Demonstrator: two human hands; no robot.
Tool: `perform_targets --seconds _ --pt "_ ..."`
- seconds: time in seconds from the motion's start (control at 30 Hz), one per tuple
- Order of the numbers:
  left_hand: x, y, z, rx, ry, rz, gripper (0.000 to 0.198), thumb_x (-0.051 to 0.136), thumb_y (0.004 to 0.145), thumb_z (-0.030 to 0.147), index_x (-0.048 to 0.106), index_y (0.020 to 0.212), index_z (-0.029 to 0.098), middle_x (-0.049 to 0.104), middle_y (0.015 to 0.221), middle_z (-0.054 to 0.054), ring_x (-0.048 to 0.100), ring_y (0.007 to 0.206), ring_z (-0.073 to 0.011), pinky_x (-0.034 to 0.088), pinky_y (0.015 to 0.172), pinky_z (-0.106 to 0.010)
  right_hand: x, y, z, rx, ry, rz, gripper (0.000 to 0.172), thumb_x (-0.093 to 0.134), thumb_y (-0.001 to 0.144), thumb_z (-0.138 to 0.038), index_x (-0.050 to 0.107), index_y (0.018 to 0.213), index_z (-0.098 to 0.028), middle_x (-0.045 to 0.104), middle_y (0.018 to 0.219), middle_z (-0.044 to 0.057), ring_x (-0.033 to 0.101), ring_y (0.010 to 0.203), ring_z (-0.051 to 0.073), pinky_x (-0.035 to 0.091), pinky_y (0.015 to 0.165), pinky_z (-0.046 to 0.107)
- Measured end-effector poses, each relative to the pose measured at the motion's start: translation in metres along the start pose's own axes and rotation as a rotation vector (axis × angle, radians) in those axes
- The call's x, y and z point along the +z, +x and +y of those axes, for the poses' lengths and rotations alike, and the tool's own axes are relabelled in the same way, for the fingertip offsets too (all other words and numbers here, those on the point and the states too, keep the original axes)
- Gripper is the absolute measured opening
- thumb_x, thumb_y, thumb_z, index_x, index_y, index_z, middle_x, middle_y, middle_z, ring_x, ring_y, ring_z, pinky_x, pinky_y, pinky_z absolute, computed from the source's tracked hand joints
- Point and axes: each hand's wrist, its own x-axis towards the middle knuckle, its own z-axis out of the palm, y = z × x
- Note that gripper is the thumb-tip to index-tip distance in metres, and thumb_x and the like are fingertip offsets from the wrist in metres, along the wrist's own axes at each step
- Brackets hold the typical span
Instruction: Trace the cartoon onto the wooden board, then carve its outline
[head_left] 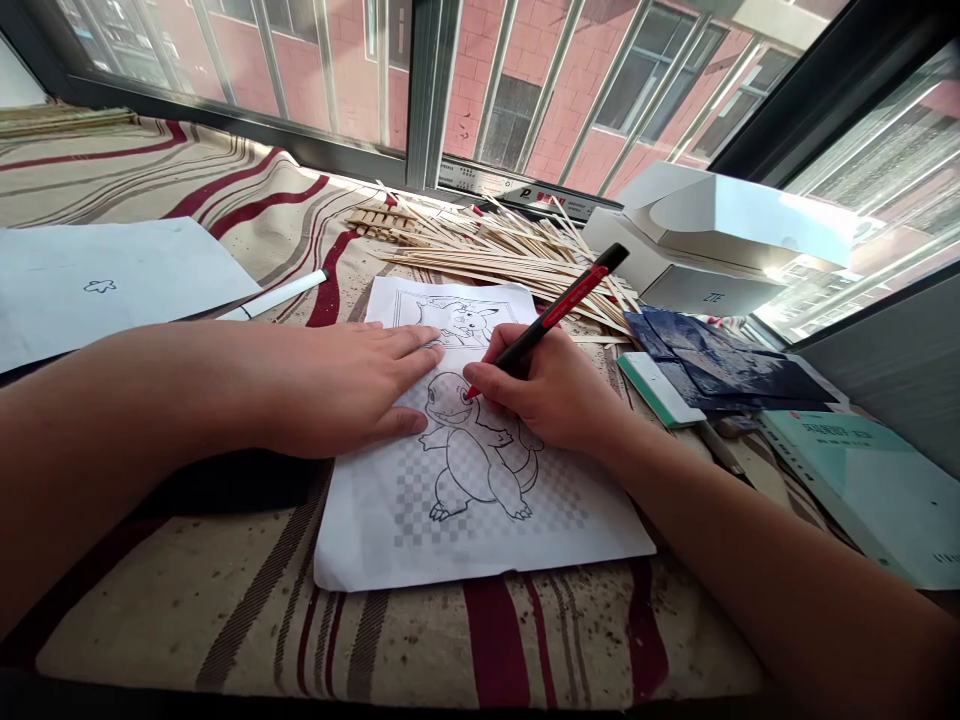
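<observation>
My right hand (544, 390) grips a red marker (559, 310) to the paper (487, 560) — my left hand (349, 385) lies open, fingers flat, pinning it.

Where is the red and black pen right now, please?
In the head view, the red and black pen is in the right hand, its tip on the printed figure's head, beside the left hand pressing the paper.

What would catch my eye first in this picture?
The right hand gripping a red marker stands out at the center, its tip on a cartoon turtle drawing, while the left hand lies flat on the paper. Beyond them, a heap of wooden sticks lies before the window.
</observation>
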Motion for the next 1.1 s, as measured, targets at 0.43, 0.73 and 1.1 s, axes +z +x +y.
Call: perform_targets --seconds 0.43,0.73,1.1 --pt "0.0003 0.0038 0.0005 -0.007 0.000 -0.011 0.082 0.044 0.106 0.057 0.022 0.177 0.021 0.012 0.186 -0.008 0.021 0.171 -0.0349 0.021 0.138 -0.047 0.0001 -0.0007 -0.0012 0.003 -0.004 0.016 0.034 0.084 0.085 -0.035 0.056 0.069 -0.022 0.062 0.054 -0.007 0.048 0.049 0.010 0.040 0.057 0.030" --pt "-0.0016 0.0003 0.0005 -0.009 0.037 -0.030 0.083 0.044 0.106 0.053 0.018 0.177 0.020 0.009 0.186 -0.009 0.020 0.171 -0.0350 0.021 0.138 -0.047 0.0003 0.0004 0.0007 -0.010 -0.007 0.017 0.033 0.085 0.084 -0.036 0.058 0.070 -0.022 0.062 0.055 -0.007 0.050 0.050 0.011 0.040 0.058 0.030" --pt "0.0010 0.0038 -0.0005 0.010 -0.004 0.012 0.084 0.042 0.104 0.060 0.025 0.176 0.019 0.015 0.186 -0.010 0.026 0.170 -0.0371 0.025 0.137 -0.049 0.0010 0.0012 0.0017 -0.036 0.012 0.026 0.033 0.085 0.085 -0.034 0.058 0.070 -0.022 0.062 0.055 -0.007 0.051 0.050 0.011 0.039 0.055 0.029"
